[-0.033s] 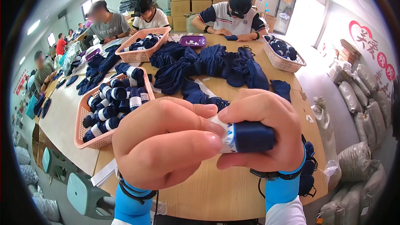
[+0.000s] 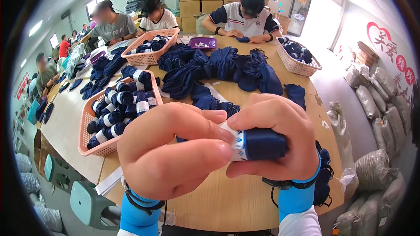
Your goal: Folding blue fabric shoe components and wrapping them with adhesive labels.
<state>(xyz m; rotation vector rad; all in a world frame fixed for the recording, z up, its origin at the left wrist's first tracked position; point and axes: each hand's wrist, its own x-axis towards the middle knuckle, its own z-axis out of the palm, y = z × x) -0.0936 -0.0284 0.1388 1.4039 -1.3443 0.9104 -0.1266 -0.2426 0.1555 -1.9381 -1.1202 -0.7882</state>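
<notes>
A rolled bundle of dark navy knitted fabric with a white paper band around one end (image 2: 258, 144) sits close under the camera, above the near edge of the pale wooden surface (image 2: 245, 201). The roll is a short, soft cylinder; the band is smooth and printed in blue.

The right hand (image 2: 280, 140) is curled round the navy end, fingers folded over the top and thumb underneath, closed firmly on the roll. The left hand (image 2: 170, 148) comes in from the other side, thumb and forefinger pressed together on the banded end, the remaining fingers tucked into the palm. Both wrists wear blue cuffs with dark straps.

Three baskets of woven plastic stand on the surface: a salmon-pink rectangular one (image 2: 94, 146) just left of the hands, packed with finished navy rolls in white bands; a second salmon-pink one (image 2: 146, 57) further back; and a whitish one (image 2: 302, 67) at the far right. A loose heap of unrolled navy fabric pieces (image 2: 218, 67) fills the middle, and a small purple tray (image 2: 202, 43) lies behind it. Three people sit along the far edge.
</notes>
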